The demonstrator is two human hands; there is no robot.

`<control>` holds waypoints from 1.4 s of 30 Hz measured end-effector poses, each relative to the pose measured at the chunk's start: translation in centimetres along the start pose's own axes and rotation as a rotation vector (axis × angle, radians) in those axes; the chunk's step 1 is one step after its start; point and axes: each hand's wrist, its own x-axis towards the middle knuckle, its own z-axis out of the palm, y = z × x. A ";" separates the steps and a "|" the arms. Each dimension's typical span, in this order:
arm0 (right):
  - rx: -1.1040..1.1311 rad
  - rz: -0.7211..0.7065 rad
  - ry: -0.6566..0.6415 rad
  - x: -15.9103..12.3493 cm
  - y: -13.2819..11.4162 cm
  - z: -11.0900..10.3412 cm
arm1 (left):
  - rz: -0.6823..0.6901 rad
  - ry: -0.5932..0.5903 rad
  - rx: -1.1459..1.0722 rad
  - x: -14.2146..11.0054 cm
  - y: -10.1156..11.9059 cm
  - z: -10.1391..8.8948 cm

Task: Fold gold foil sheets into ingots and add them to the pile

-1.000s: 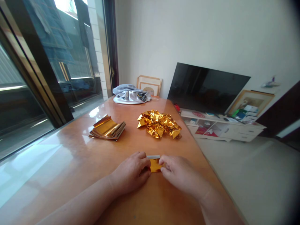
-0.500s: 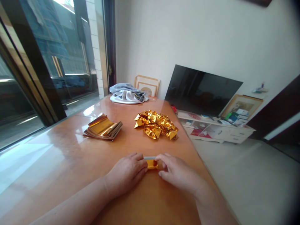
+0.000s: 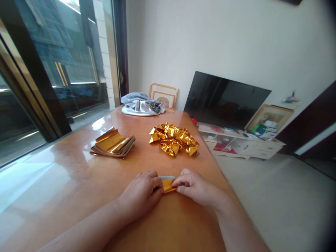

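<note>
Left hand [image 3: 140,197] and right hand [image 3: 195,187] grip a folded gold foil piece [image 3: 168,186] on a wooden table [image 3: 60,175], with a foil stack [image 3: 112,144] and crumpled foil heap [image 3: 173,139] beyond.

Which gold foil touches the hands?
The small folded foil piece between left hand and right hand; the flat stack and crumpled heap lie farther up, untouched.

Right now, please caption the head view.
Left hand and right hand hold a folded gold foil strip on a wooden table, near stacked foil sheets and crumpled foil.
</note>
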 end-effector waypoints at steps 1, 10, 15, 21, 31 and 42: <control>0.018 -0.010 -0.006 0.0 0.1 -0.1 | -0.012 0.004 -0.010 0.1 0.0 0.1; 0.090 -0.008 0.021 0.7 0.7 0.2 | -0.008 0.022 -0.043 0.1 -0.4 0.6; 0.069 -0.030 0.050 1.2 0.6 0.5 | -0.021 0.022 -0.035 0.0 -0.4 0.7; -0.026 -0.089 0.175 1.8 -0.2 1.0 | -0.023 0.025 -0.008 0.1 -0.4 0.9; -0.190 -0.137 0.227 3.1 -0.9 2.2 | 0.002 0.036 0.045 0.1 -0.6 1.1; -0.144 -0.078 0.237 3.3 -0.4 2.8 | 0.006 0.010 -0.047 -0.3 -0.6 0.4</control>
